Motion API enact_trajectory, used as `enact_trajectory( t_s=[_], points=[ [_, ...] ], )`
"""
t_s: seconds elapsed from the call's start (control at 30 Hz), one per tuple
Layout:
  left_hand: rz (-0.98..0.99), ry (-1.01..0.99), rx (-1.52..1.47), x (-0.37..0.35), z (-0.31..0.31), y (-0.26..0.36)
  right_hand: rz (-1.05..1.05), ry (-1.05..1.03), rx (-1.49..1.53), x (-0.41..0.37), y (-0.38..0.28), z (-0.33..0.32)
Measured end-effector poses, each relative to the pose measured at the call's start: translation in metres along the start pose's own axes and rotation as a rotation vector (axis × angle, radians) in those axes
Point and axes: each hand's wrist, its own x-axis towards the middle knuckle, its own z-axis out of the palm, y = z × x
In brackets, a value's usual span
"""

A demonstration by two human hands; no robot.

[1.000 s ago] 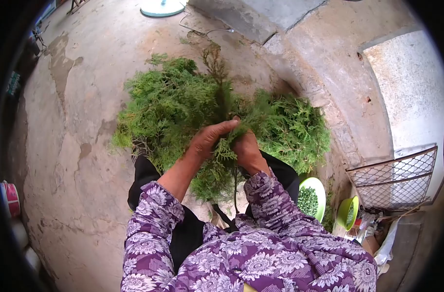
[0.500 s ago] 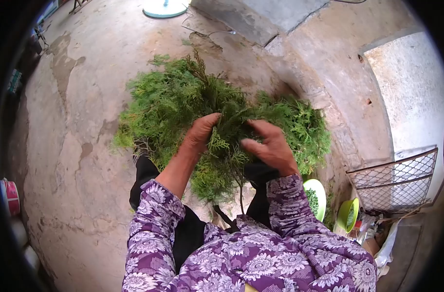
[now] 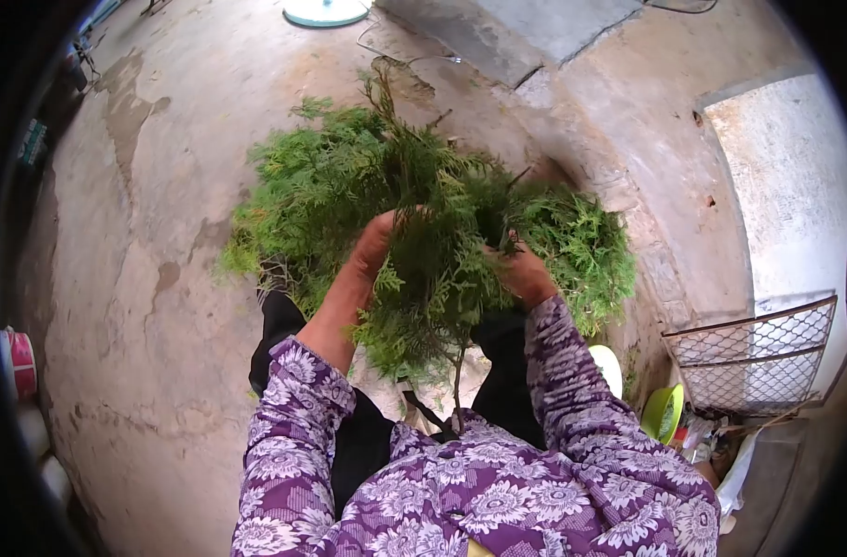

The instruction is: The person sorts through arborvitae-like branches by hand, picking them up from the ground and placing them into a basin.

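Note:
A leafy evergreen branch with flat, scale-like green sprays stands in front of me, its thin bare stem running down toward my lap. My left hand is closed round the foliage from the left, most of its fingers buried in the leaves. On the other side, my right hand reaches into the greenery with bent fingers closed on a sprig; the sprays cover its fingertips. Behind both hands lies a pile of more cut evergreen branches, which spreads out to the left and right.
A bright green basin and a pale bowl sit at the right. Beyond them leans a metal mesh frame. A round light-blue base stands on the concrete floor ahead. At far left is a red-and-white bucket.
My right hand has gone from loosely spread fingers to closing in the foliage. The sprays between my hands have shifted and now cover more of both hands.

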Motion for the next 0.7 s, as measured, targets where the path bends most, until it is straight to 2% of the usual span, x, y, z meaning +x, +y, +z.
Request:
enact_trajectory(
  t_s=[0.03, 0.1, 0.13, 0.2, 0.23, 0.3, 0.33, 0.4, 0.47, 0.5, 0.53, 0.6, 0.63, 0.7],
  points=[
    [-0.002, 0.006, -0.001, -0.001, 0.0, 0.0, 0.004, -0.004, 0.003, 0.005, 0.024, 0.001],
    [-0.05, 0.337, 0.279, 0.0, 0.019, 0.01, -0.906, 0.319, -1.636, 0.012, 0.06, 0.005],
    [-0.055, 0.34, 0.281, 0.001, 0.03, 0.014, -0.905, 0.319, -1.63, 0.012, 0.066, 0.007],
    [-0.135, 0.451, 0.08, 0.002, 0.047, 0.018, -1.072, 0.547, -1.14, 0.003, 0.049, 0.025],
    [-0.139, 0.452, 0.08, 0.003, 0.046, 0.017, -1.069, 0.547, -1.138, 0.001, 0.044, 0.03],
    [-0.135, 0.46, 0.07, 0.006, 0.044, 0.015, -0.43, 0.36, -0.455, -0.002, 0.03, 0.039],
    [-0.137, 0.458, 0.068, 0.007, 0.046, 0.014, -0.427, 0.361, -0.456, -0.008, 0.02, 0.049],
    [-0.132, 0.473, 0.002, 0.008, 0.05, 0.01, -0.344, 0.202, 0.335, -0.02, -0.008, 0.078],
    [-0.12, 0.458, -0.028, 0.007, 0.032, -0.01, -0.215, 0.065, 0.068, -0.018, -0.012, 0.086],
    [-0.101, 0.446, -0.059, 0.006, 0.022, -0.02, -0.21, 0.08, 0.073, -0.014, -0.009, 0.091],
    [-0.116, 0.433, -0.062, 0.004, 0.012, -0.028, -0.242, 0.073, 0.166, -0.008, -0.003, 0.095],
    [-0.001, 0.401, 0.022, -0.001, 0.0, -0.036, -0.273, 0.111, 0.266, 0.001, 0.007, 0.096],
    [-0.027, 0.365, 0.015, -0.001, -0.001, -0.039, -0.254, 0.074, 0.327, 0.005, 0.012, 0.093],
    [-0.046, 0.399, -0.188, -0.003, 0.004, -0.038, -0.251, 0.083, 0.39, 0.005, 0.013, 0.084]
  ],
)
